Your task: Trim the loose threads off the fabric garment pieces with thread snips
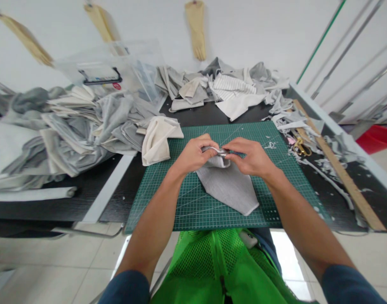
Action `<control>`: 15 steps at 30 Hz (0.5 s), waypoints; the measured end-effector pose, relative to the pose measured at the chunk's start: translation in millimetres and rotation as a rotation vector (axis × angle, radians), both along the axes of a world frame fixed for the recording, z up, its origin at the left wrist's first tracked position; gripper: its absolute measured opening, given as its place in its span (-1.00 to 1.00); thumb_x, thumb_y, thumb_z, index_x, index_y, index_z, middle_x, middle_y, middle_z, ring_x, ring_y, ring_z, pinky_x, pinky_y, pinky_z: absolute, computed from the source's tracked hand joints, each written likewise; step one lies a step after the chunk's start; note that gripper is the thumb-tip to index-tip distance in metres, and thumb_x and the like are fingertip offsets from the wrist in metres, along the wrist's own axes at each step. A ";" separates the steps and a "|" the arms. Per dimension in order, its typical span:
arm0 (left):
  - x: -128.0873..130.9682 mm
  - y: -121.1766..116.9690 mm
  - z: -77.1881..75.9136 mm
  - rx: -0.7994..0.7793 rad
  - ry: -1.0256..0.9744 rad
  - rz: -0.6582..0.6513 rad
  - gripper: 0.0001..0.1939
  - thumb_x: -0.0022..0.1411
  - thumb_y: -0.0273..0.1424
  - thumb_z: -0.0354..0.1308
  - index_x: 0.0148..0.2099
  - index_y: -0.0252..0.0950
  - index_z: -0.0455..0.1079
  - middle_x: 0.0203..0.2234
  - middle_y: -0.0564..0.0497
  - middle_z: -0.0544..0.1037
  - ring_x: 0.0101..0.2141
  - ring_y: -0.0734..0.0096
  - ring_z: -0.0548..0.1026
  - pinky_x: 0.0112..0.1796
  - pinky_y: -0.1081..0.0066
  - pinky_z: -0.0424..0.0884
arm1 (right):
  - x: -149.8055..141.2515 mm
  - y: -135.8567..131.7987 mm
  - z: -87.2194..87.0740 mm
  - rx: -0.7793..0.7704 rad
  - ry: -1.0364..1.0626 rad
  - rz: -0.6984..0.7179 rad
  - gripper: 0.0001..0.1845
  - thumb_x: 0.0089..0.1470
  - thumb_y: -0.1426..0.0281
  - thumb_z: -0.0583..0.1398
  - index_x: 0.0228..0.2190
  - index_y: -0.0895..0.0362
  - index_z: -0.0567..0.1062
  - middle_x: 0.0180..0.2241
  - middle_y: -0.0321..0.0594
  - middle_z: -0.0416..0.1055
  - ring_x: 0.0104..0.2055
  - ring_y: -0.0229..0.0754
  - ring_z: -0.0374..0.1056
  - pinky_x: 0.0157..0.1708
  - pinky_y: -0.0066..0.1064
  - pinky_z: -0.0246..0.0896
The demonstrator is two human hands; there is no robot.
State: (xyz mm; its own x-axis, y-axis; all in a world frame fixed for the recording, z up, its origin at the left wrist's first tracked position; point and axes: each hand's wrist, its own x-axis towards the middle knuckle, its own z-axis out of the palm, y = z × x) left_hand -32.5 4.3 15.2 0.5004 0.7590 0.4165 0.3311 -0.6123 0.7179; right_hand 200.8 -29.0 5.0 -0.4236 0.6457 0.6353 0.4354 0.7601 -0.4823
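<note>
A grey piece of cloth (228,185) lies partly on the green cutting mat (187,211), its upper edge folded and lifted. My left hand (198,154) pinches that raised edge between thumb and fingers. Close beside it, my right hand (249,156) is closed around a small metal tool with a dark blue handle, which looks like thread snips (224,153). The tip of the tool meets the cloth edge between both hands. Fingers hide most of the tool.
Piles of grey and cream cloth (85,122) fill the left side, with more cloth (234,88) at the back. A clear plastic bin (143,71) stands behind. To the right are a wooden ruler (345,177), gold-handled scissors (301,147) and scraps.
</note>
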 end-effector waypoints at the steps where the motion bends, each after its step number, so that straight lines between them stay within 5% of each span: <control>1: 0.2 -0.3 0.3 -0.001 -0.003 0.004 -0.87 0.25 -0.36 0.24 -0.24 -0.22 0.63 -0.42 0.04 0.47 -0.32 0.37 0.44 -0.21 0.34 0.32 | 0.0 -0.1 -0.1 0.002 -0.002 -0.003 -0.70 0.29 0.16 0.24 -0.10 0.03 0.66 -0.17 -0.10 0.64 -0.12 -0.01 0.52 -0.06 -0.14 0.42; 15: 2.0 -0.6 0.9 -0.029 -0.032 0.030 -0.86 0.24 -0.34 0.23 -0.26 -0.23 0.62 -0.41 0.04 0.47 -0.32 0.38 0.45 -0.23 0.35 0.30 | -3.7 -1.6 -2.5 -0.040 0.082 -0.029 -0.73 0.26 0.14 0.28 -0.12 -0.02 0.67 -0.17 -0.12 0.63 -0.10 0.01 0.52 -0.02 -0.12 0.42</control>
State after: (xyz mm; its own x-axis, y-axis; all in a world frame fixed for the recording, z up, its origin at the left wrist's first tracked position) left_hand -30.6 3.8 16.1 0.4643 0.7851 0.4098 0.3258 -0.5817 0.7453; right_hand 197.1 -30.6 2.5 -0.3521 0.6825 0.6405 0.4146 0.7272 -0.5470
